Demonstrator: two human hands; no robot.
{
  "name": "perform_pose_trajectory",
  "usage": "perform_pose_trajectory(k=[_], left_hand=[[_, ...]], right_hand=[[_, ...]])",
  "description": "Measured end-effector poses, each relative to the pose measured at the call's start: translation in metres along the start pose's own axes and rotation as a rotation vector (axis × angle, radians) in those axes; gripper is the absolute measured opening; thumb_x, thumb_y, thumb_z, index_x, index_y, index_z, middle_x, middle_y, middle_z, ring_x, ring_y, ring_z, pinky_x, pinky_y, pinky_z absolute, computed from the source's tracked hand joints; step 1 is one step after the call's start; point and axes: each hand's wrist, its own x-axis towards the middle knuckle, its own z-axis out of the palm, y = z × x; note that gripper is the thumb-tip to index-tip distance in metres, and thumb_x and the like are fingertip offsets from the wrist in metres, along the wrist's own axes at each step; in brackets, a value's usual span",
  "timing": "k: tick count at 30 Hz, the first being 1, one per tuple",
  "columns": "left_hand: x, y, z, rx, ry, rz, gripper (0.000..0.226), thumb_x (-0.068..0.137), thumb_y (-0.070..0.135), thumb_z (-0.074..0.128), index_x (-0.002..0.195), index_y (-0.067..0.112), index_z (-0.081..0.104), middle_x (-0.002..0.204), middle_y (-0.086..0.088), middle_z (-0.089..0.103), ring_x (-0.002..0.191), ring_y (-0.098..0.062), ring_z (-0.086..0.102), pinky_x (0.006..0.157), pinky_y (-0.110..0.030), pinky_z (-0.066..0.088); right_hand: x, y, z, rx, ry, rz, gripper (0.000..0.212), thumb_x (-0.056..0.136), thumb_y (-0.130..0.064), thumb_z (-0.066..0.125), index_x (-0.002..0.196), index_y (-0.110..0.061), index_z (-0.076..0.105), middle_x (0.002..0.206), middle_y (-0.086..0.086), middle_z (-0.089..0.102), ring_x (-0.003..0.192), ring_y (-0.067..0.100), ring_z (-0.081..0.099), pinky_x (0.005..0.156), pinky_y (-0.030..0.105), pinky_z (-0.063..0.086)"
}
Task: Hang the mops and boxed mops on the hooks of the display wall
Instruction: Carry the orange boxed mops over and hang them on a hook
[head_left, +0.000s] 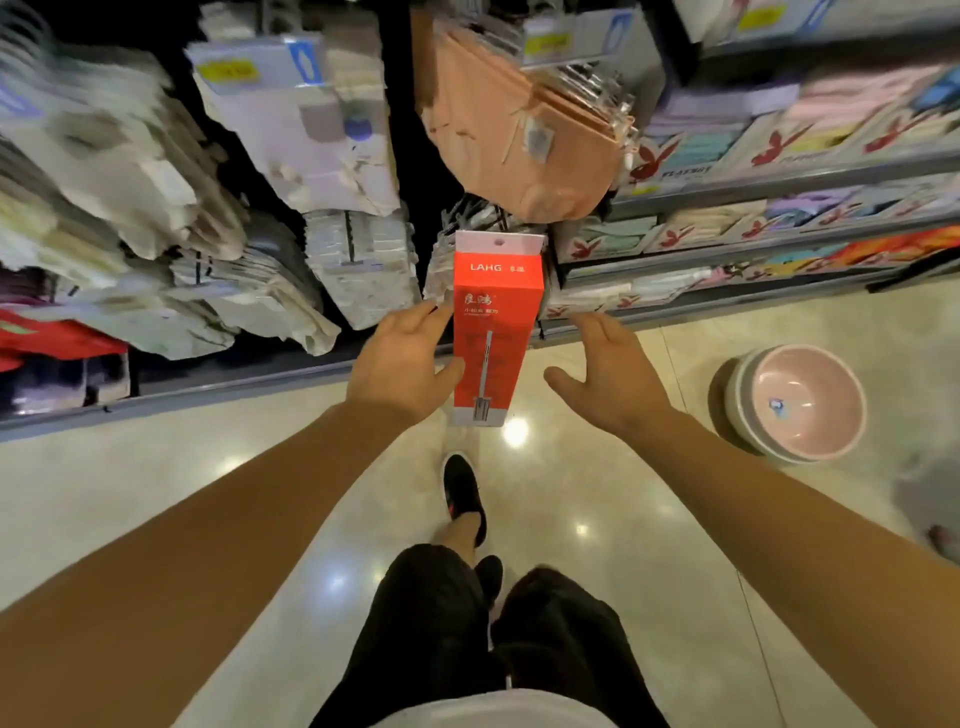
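A red boxed mop (493, 322) with a white hang tab and a picture of a mop on its front stands upright against the display wall, its tab hole at the top. Whether the tab sits on a hook is hidden. My left hand (402, 358) grips the box's left edge, thumb on the front, fingers behind the side. To the right of the box is my right hand (608, 371), fingers spread, a short gap away and not touching it.
Packs of pale cloths (332, 119) and orange cloths (519, 135) hang on the wall above and to the left. Shelves of boxed towels (753, 156) run along the right. Stacked pink basins (800, 402) sit on the glossy floor. My foot (462, 491) is below the box.
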Motion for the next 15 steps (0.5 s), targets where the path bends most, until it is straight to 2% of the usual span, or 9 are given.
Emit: perform_pose_trajectory(k=[3,6,10,15], left_hand=[[0.041,-0.004,0.012,0.021,-0.054,-0.005,0.065,0.093,0.033,0.061,0.151,0.016,0.038,0.155,-0.008,0.04,0.14,-0.031,0.034,0.113,-0.045,0.031],[0.082,-0.012,0.03,0.055,-0.063,0.053,0.061,0.09,0.026,0.065,0.146,0.011,0.046,0.148,-0.014,0.048,0.134,-0.037,0.043,0.11,-0.05,0.037],[0.139,-0.023,0.063,0.123,-0.195,0.063,0.057,0.09,0.037,0.057,0.141,0.018,0.044,0.142,-0.008,0.049,0.13,-0.032,0.045,0.105,-0.05,0.042],[0.178,-0.036,0.117,0.174,-0.194,0.046,0.074,0.089,0.041,0.06,0.152,0.017,0.028,0.16,-0.01,0.025,0.148,-0.034,0.016,0.12,-0.049,0.021]], right_hand=[[0.037,0.01,0.008,0.028,-0.034,0.028,0.076,0.092,-0.043,0.065,0.154,-0.013,0.032,0.16,0.009,0.032,0.149,0.029,0.027,0.121,0.041,0.027],[0.073,0.023,0.021,0.038,-0.07,0.044,0.077,0.091,-0.043,0.065,0.154,-0.012,0.032,0.16,0.009,0.032,0.147,0.029,0.028,0.12,0.041,0.029],[0.116,0.044,0.046,0.074,-0.094,0.088,0.079,0.09,-0.043,0.067,0.154,-0.013,0.031,0.16,0.009,0.033,0.146,0.029,0.03,0.119,0.041,0.031],[0.161,0.069,0.079,0.099,-0.103,0.108,0.081,0.089,-0.043,0.069,0.154,-0.013,0.031,0.158,0.01,0.034,0.144,0.03,0.034,0.116,0.042,0.034]])
